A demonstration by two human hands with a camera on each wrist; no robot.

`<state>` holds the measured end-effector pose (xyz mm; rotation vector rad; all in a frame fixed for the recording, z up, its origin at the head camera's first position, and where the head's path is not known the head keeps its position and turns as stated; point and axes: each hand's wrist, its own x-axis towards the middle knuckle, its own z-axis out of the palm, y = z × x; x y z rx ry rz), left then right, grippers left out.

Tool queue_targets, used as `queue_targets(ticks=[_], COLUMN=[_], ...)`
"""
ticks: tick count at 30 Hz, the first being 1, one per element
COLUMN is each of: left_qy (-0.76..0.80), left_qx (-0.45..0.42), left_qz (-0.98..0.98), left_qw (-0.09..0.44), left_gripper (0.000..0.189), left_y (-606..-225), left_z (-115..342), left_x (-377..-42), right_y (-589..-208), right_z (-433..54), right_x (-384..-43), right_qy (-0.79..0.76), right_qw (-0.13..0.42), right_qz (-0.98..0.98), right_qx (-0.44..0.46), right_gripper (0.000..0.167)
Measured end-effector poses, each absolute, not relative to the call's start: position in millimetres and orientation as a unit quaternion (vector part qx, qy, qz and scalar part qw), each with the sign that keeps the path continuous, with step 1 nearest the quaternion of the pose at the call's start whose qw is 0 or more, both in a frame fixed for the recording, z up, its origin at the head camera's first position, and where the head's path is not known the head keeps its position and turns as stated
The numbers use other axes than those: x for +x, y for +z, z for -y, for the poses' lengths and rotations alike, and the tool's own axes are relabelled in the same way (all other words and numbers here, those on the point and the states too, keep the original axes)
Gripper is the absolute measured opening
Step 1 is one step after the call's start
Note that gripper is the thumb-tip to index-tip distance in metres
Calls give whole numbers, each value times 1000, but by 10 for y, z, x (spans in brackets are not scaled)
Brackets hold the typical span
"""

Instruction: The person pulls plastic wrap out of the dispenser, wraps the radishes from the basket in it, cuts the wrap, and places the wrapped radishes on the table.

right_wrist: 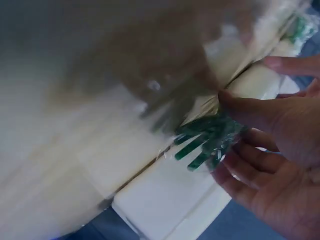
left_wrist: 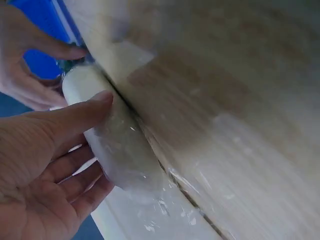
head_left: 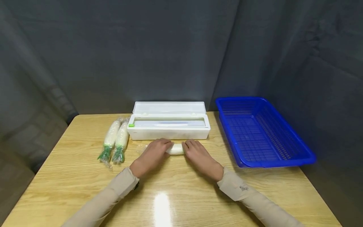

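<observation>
A white radish (head_left: 176,149) in clear plastic film lies crosswise on the table, in front of the film box. My left hand (head_left: 153,154) grips its body, thumb on one side and fingers curled on the other, as the left wrist view shows. At the other end, my right hand (head_left: 199,157) pinches the film where the green leaves (right_wrist: 205,142) begin. Loose film trails from the radish's left end. In the head view, my hands hide both of its ends.
Behind my hands stands a white cling film box (head_left: 170,134) with its lid raised and a roll inside. Two wrapped radishes (head_left: 112,134) with green tops lie left of it. A blue plastic basket (head_left: 238,151) sits at the right of the wooden table (head_left: 85,189). Dark curtains hang behind.
</observation>
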<state>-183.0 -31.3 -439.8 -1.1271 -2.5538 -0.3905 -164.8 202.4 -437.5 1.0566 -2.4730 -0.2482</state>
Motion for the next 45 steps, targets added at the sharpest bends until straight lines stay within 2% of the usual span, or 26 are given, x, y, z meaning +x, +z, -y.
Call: queue_targets(ticks=[3, 6, 11, 13, 19, 22, 27, 30, 33, 38, 41, 45], left_qy=[-144, -150, -171, -204, -359, -418, -509, -597, -639, -602, -601, -523], left_qx=[-403, -392, -330, -307, -197, -161, -122, -76, -42, -41, -45, -117], left_qz=[889, 890, 913, 919, 908, 892, 850, 792, 763, 797, 798, 843], left_qw=[165, 177, 166, 143, 90, 52, -61, -106, -90, -2, 10, 44], left_gripper=[49, 49, 23, 14, 6, 13, 36, 39, 31, 18, 18, 23], left_y=[-4395, -4390, -4366, -4369, -4444, -4448, -4367, -4374, -4438, -4556, -4597, -4557], left_z=[418, 595, 862, 907, 857, 844, 889, 903, 869, 798, 805, 869], left_x=[-1917, -1958, -1933, -1924, -1910, -1893, -1875, -1857, -1850, -1864, -1866, -1842], right_y=[-4400, -4401, -4361, -4344, -4340, -4336, -4303, -4291, -4288, -4294, -4302, -4302], right_z=[-2025, -2039, -2058, -2059, -2066, -2072, -2087, -2076, -2071, -2095, -2101, -2100], right_x=[-1720, -1768, -1812, -1826, -1851, -1838, -1826, -1815, -1816, -1834, -1847, -1859], right_qy=[-106, -97, -89, -83, -78, -80, -78, -77, -69, -55, -48, -39], right_qw=[231, 220, 200, 197, 192, 195, 196, 188, 179, 172, 167, 160], right_qz=[885, 882, 880, 881, 877, 877, 880, 882, 885, 886, 888, 888], right_qx=[391, 405, 421, 423, 433, 432, 425, 424, 425, 426, 425, 428], right_gripper=[25, 21, 20, 20, 17, 18, 19, 19, 18, 14, 11, 8])
